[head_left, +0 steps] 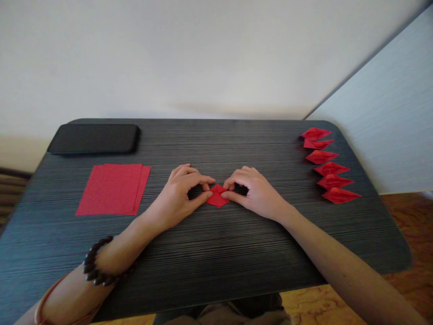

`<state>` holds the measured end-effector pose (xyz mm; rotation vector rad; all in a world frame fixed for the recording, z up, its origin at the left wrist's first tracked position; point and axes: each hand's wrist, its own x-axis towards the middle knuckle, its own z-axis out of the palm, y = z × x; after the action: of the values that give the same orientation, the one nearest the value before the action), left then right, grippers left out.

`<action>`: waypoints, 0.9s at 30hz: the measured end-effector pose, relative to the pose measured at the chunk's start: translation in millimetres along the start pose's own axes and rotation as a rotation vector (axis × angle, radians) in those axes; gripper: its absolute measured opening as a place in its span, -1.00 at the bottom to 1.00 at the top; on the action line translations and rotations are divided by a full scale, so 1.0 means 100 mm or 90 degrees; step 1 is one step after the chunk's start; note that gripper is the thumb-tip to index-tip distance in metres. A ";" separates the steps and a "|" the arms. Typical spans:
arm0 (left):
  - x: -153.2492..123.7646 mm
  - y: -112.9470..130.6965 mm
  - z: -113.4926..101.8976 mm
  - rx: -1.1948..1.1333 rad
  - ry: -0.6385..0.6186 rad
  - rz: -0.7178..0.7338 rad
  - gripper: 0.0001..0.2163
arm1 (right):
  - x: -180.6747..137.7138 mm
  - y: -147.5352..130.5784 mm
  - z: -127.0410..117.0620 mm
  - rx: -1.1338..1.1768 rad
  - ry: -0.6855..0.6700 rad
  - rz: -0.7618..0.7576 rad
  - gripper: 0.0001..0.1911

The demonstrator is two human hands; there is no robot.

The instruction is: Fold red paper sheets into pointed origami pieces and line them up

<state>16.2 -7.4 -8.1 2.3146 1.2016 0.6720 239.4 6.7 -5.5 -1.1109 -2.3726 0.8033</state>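
A small folded piece of red paper (217,198) lies on the dark table (216,253) in the middle. My left hand (179,194) pinches its left edge with thumb and fingertips. From the other side my right hand (255,192) pinches the paper's right edge the same way. Both hands rest on the tabletop, fingers curled over the paper. A dark bead bracelet (96,266) circles my left wrist.
A stack of flat red paper sheets (113,188) lies at the left. A black phone (94,138) sits at the far left corner. Several folded red paper shapes (329,169) form a row along the right edge. A wall stands behind the table.
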 end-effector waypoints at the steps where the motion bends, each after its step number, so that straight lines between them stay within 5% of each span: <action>1: 0.00 0.00 0.00 0.004 0.000 0.006 -0.81 | 0.00 0.00 0.00 -0.001 0.004 -0.004 -0.85; 27: -0.03 -0.07 -0.05 0.094 -0.046 0.250 -0.83 | -0.06 0.08 0.04 -0.048 0.021 -0.152 -0.82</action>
<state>7.4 -4.9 -8.9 2.7079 0.7925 0.6382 245.6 4.7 -14.3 -0.8402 -2.4650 0.6116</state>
